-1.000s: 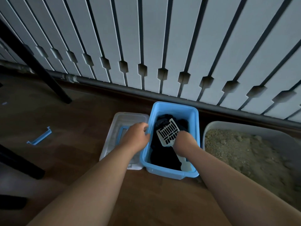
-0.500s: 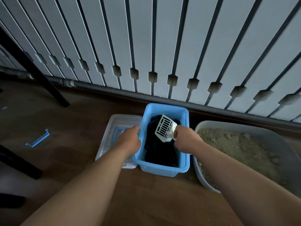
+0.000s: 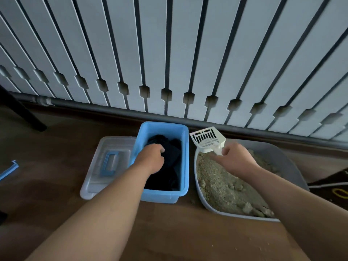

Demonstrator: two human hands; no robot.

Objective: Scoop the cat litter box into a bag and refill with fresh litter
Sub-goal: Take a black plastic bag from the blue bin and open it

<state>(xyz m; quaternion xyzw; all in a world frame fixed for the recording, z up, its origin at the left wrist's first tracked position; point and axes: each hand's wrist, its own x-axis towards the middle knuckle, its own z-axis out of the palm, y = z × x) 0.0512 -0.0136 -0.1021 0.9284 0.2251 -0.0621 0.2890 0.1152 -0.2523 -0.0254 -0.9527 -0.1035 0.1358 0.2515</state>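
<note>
Left grip: a bare hand. The back of it and the row of knuckles show, and the fingertips are out of sight.
Right grip: also a bare hand, showing its back and its knuckles.
Left wrist: bare, with a smooth outline.
Right wrist: bare, with the same smooth outline.
Left forearm: bare down to the lower edge of the view, slim at the wrist and broadening toward the camera.
Right forearm: bare to the lower right edge, broadening the same way.
Clothing: the upper arms lie outside the view, so what is worn there cannot be told.
Fine detail: the light is dim, and small marks on the skin are too soft to make out.
</note>
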